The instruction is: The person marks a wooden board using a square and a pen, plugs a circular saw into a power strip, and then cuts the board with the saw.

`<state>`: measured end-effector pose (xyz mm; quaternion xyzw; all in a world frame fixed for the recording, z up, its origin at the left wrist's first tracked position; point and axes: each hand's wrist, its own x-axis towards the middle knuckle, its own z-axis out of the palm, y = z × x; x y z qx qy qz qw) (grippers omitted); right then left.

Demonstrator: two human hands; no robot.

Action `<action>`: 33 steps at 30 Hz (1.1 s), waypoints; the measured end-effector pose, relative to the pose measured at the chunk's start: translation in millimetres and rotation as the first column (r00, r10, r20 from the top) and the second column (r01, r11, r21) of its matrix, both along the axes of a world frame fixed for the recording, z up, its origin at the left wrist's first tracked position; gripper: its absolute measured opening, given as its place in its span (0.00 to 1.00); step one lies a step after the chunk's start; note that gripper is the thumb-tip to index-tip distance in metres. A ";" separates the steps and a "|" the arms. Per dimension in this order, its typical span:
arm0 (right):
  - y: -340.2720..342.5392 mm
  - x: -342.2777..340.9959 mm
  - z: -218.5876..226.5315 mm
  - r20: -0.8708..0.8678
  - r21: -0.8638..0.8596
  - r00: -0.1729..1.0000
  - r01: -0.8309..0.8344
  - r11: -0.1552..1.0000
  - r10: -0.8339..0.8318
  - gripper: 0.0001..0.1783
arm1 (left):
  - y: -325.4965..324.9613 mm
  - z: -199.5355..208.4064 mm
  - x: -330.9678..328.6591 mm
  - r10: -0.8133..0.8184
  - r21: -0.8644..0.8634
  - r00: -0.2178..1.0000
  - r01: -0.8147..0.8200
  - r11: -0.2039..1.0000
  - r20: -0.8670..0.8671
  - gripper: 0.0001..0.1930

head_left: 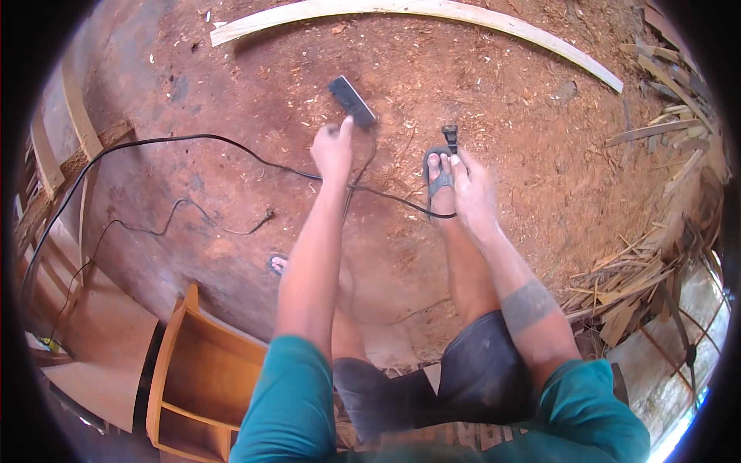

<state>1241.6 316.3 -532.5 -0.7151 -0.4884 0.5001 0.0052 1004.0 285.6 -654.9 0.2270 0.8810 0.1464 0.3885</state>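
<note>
The left hand [333, 153], at 11 o'clock, pinches a dark block [352, 99] while the right hand [474, 189], at 2 o'clock, pinches a black plug [450, 136], presumably leaving its tip free.

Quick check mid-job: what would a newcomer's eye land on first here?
First, the black plug in the right hand, with a black cord sweeping in from the left toward it. Next, the dark oblong block at the left hand. Then the long pale wooden strip along the top and the orange-brown cabinet at lower left.
</note>
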 end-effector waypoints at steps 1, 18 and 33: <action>-2.5 0.7 7.7 -0.064 0.045 0.998 -0.002 0.999 0.005 0.24 | 20.1 -16.4 3.2 -0.079 -0.128 0.994 0.069 0.989 -0.073 0.34; 64.1 -15.0 32.4 -0.167 0.075 0.963 -0.201 0.977 0.211 0.18 | 12.4 35.5 -36.1 -0.165 0.239 0.722 0.000 0.971 0.672 0.25; 60.3 -21.8 41.2 -0.138 0.506 0.758 -0.499 0.703 0.637 0.12 | 18.1 113.4 -39.9 -0.188 0.236 0.359 -0.094 0.967 0.914 0.27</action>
